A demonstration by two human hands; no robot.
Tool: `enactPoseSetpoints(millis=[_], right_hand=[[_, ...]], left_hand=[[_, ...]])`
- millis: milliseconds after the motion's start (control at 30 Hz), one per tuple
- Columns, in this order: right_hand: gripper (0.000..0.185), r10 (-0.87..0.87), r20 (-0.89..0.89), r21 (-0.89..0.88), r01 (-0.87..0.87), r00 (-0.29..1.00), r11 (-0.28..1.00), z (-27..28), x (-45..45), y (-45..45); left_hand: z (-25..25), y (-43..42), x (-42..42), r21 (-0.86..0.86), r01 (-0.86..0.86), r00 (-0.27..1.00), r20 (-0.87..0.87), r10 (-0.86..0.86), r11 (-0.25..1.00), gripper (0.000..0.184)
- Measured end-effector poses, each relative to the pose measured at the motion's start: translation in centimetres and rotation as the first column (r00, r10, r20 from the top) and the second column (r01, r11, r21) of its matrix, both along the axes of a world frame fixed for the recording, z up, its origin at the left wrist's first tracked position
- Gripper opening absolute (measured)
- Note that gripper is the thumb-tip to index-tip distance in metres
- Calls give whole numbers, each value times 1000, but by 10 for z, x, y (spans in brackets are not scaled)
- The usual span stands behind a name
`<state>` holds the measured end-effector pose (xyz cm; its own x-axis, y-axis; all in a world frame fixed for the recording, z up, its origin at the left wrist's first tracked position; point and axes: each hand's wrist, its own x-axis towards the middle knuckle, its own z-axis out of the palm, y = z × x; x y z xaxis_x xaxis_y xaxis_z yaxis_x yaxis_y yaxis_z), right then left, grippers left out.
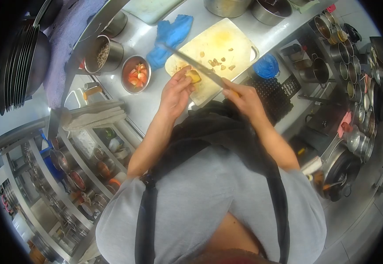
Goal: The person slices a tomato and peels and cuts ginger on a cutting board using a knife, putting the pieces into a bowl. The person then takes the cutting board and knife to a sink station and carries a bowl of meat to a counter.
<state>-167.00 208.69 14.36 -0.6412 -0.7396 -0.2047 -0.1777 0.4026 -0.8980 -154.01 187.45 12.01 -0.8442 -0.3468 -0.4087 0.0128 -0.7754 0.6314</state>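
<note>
My left hand [176, 93] pinches a small yellow piece of food with a darker edge [194, 76]; its exact kind I cannot make out. My right hand [246, 102] grips the orange handle of a long knife [200, 64]. The blade points to the upper left, passing above the piece in my left hand; whether it touches it I cannot tell. Beneath both lies a cream cutting board [239, 39] with yellow stains. Several small brownish cut pieces [216, 62] are scattered on it. A crumpled blue cloth [174, 33] lies at the board's left.
A metal bowl of red cut pieces [136, 75] stands left of the board, beside a pot of crumbly food [103, 54]. Metal pots [271, 12] stand at the back. A blue round container [266, 67] is right of the board. Shelves with pots [68, 171] fill the left.
</note>
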Motion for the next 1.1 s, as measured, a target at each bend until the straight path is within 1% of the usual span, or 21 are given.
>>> enactPoseSetpoints(millis=[33,67,100,133,167,200,267,467,500,567,700,767,800,867,900,967,1000,1067,1100], right_hand=[[40,52,-43,-88,-56,998,995,9,2,-6],[40,49,-43,-91,-53,998,994,12,4,-11],[41,90,-133,-155,-110,987,982,15,6,-16],[42,125,-224,-210,-173,966,962,18,8,-19],[42,129,-238,-206,-180,963,962,21,9,-22],[42,132,-239,-206,-183,962,961,22,9,-23],[42,139,-245,-173,-184,960,968,23,8,-23],[42,146,-240,-176,-191,960,966,17,9,-18],[42,145,-240,-177,-190,960,966,18,9,-19],[42,135,-293,-149,-184,946,971,20,10,-18],[40,135,-256,-180,-184,957,966,4,6,-13],[39,159,-143,-77,-171,977,982,-10,-1,0],[39,162,-146,-76,-174,976,982,-14,-3,6],[35,159,-186,42,-154,970,987,-22,-4,18],[35,162,-186,42,-157,969,987,-31,-7,27],[38,46,-90,165,-31,995,986,-48,-13,41],[38,54,-89,166,-38,995,985,-49,-12,40],[39,-27,-21,121,29,999,992,-49,-11,41],[39,-36,-24,123,39,999,992,-42,-9,37]], left_hand=[[-8,-3,0,-9,24,999,-42,-24,1000,32],[-16,-6,1,-19,47,995,-83,-49,999,32],[-11,-4,0,-21,49,995,-83,-51,999,32],[-7,-2,0,17,34,997,-67,-33,999,33],[-1,1,-1,56,16,999,-50,-13,998,33],[2,3,-2,56,13,999,-52,-10,998,33],[6,8,-2,27,-46,999,-20,46,999,32],[9,15,-4,7,-98,995,20,98,995,29],[8,14,-4,7,-97,995,20,97,995,29],[5,12,-3,4,-78,996,34,78,997,30],[3,10,-2,-29,-73,995,60,74,997,24],[-13,-1,3,-100,30,999,18,-28,995,19],[-13,-2,4,-99,27,1000,16,-25,995,19],[-11,1,10,-13,9,990,139,-7,1000,17],[-8,2,12,-13,7,990,139,-5,1000,17],[0,4,15,38,-17,993,118,12,999,25],[0,3,17,39,-24,993,120,19,999,25],[-3,1,15,76,6,996,88,-13,997,26],[1,3,11,78,16,996,85,-22,997,26]])
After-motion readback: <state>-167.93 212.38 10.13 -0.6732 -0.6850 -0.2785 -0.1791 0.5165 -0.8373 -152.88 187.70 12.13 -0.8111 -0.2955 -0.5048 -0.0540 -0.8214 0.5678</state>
